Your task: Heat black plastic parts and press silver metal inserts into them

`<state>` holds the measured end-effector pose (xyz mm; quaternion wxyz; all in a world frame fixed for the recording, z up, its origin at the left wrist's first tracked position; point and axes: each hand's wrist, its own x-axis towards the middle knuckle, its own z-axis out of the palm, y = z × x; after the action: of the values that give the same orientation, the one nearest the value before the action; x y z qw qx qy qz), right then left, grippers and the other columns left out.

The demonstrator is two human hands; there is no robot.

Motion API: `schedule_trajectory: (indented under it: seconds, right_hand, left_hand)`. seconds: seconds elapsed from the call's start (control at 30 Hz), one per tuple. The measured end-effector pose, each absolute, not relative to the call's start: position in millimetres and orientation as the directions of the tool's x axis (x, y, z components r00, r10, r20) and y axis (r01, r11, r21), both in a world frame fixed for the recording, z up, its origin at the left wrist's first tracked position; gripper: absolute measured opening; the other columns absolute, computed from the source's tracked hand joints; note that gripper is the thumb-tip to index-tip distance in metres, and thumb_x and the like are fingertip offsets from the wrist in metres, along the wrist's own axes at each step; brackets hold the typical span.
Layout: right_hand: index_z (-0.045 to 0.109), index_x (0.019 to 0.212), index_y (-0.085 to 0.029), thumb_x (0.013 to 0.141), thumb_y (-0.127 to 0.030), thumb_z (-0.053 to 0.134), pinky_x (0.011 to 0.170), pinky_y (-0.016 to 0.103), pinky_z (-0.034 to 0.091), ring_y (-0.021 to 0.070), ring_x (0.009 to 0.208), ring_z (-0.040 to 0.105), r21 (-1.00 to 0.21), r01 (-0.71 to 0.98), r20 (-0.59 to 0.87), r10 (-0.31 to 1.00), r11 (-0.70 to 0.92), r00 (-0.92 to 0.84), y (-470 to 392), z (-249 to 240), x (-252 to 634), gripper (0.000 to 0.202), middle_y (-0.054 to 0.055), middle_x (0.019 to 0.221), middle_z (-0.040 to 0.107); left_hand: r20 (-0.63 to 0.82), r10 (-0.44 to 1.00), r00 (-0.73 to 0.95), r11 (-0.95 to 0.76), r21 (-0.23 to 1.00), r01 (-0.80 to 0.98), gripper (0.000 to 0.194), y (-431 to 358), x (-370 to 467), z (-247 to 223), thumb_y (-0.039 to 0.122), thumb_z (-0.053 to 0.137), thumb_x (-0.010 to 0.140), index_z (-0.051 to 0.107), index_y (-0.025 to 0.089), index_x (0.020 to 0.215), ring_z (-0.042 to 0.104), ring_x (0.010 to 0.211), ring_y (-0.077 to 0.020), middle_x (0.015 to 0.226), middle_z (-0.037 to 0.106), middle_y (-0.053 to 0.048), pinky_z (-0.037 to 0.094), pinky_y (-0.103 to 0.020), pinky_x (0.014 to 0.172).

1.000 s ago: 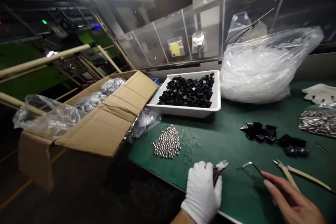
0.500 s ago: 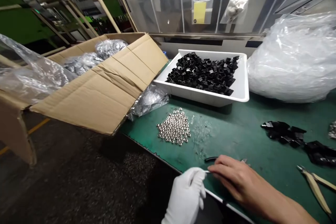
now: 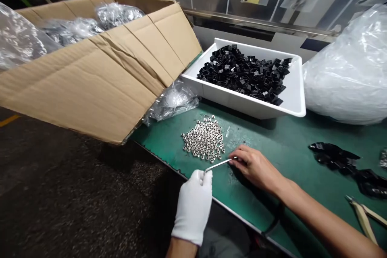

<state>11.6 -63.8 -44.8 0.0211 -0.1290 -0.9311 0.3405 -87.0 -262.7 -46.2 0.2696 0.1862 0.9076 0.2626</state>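
My left hand, in a white glove, is closed on one end of a thin silvery rod. At the rod's other end, the bare fingers of my right hand are pinched together; a small dark bit shows at their tips. The rod slants up to the right, over the near edge of the green bench. Just beyond it lies a pile of small shiny metal nuts or bushings. My fingers hide both ends of the rod.
A white tray of black plastic parts stands behind the pile. To the left, a cardboard box holds plastic-wrapped items. Pliers and several black parts lie at right, near a large plastic bag.
Both hands have moved away from the near edge, up and left towards the metal pile. They are farther apart, and more of the rod shows between them. The view has shifted.
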Motion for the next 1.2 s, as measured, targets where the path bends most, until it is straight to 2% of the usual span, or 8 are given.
schedule_trajectory:
  seconds: [0.17, 0.37, 0.53, 0.7, 0.93, 1.2]
  right_hand:
    - [0.066, 0.105, -0.024, 0.103, -0.025, 0.053, 0.08, 0.025, 0.048, 0.0128, 0.09, 0.062, -0.615, 0.193, -0.035, 0.218, 0.765, -0.975, -61, -50, 8, 0.013, 0.002, 0.105, 0.06]
    - [0.06, 0.108, -0.021, 0.105, -0.03, 0.047, 0.077, 0.03, 0.049, 0.0157, 0.087, 0.06, -0.514, 0.183, -0.034, 0.194, 0.838, -0.98, -58, -55, 6, 0.016, 0.004, 0.107, 0.057]
    - [0.058, 0.103, -0.018, 0.106, -0.032, 0.044, 0.069, 0.032, 0.047, 0.0182, 0.08, 0.057, -0.412, 0.15, -0.044, 0.145, 0.899, -0.988, -53, -57, 0, 0.02, 0.006, 0.103, 0.055]
    - [0.057, 0.102, -0.019, 0.105, -0.033, 0.045, 0.066, 0.031, 0.044, 0.0173, 0.079, 0.057, -0.363, 0.138, -0.043, 0.132, 0.922, -0.99, -46, -55, -7, 0.019, 0.004, 0.102, 0.056]
    - [0.058, 0.101, -0.019, 0.106, -0.033, 0.046, 0.068, 0.029, 0.043, 0.0166, 0.082, 0.058, -0.35, 0.135, -0.042, 0.129, 0.927, -0.991, -41, -52, -13, 0.019, 0.004, 0.101, 0.057]
    - [0.059, 0.103, -0.019, 0.105, -0.035, 0.047, 0.066, 0.029, 0.042, 0.016, 0.081, 0.059, -0.355, 0.135, -0.035, 0.131, 0.925, -0.991, -37, -54, -18, 0.02, 0.004, 0.103, 0.059]
  left_hand:
    - [-0.421, 0.54, -0.729, 0.841, 0.311, 0.444, 0.043, -260, -104, -35, 0.041, 0.035, 0.102, 0.067, 0.02, 0.082, 0.069, 0.076, -0.0175, 0.084, 0.074, -0.01, 0.037, -0.025, 0.061]
    - [-0.436, 0.515, -0.738, 0.849, 0.136, 0.511, 0.052, -253, -108, -30, 0.045, 0.029, 0.102, 0.072, 0.021, 0.084, 0.073, 0.084, -0.0268, 0.086, 0.077, -0.01, 0.045, -0.032, 0.066]
    - [-0.43, 0.506, -0.748, 0.848, 0.089, 0.522, 0.054, -247, -109, -29, 0.044, 0.028, 0.102, 0.073, 0.02, 0.085, 0.074, 0.083, -0.0289, 0.085, 0.077, -0.012, 0.048, -0.035, 0.068]
    - [-0.437, 0.524, -0.731, 0.831, 0.076, 0.551, 0.052, -245, -114, -26, 0.043, 0.029, 0.101, 0.073, 0.021, 0.085, 0.074, 0.087, -0.0293, 0.088, 0.078, -0.011, 0.051, -0.037, 0.072]
    - [-0.435, 0.521, -0.734, 0.832, 0.066, 0.551, 0.055, -241, -117, -26, 0.043, 0.027, 0.102, 0.074, 0.02, 0.086, 0.074, 0.088, -0.0315, 0.089, 0.078, -0.012, 0.052, -0.039, 0.073]
    - [-0.427, 0.525, -0.737, 0.832, 0.074, 0.55, 0.055, -239, -119, -26, 0.043, 0.028, 0.101, 0.075, 0.018, 0.087, 0.074, 0.088, -0.0291, 0.089, 0.077, -0.014, 0.052, -0.036, 0.074]
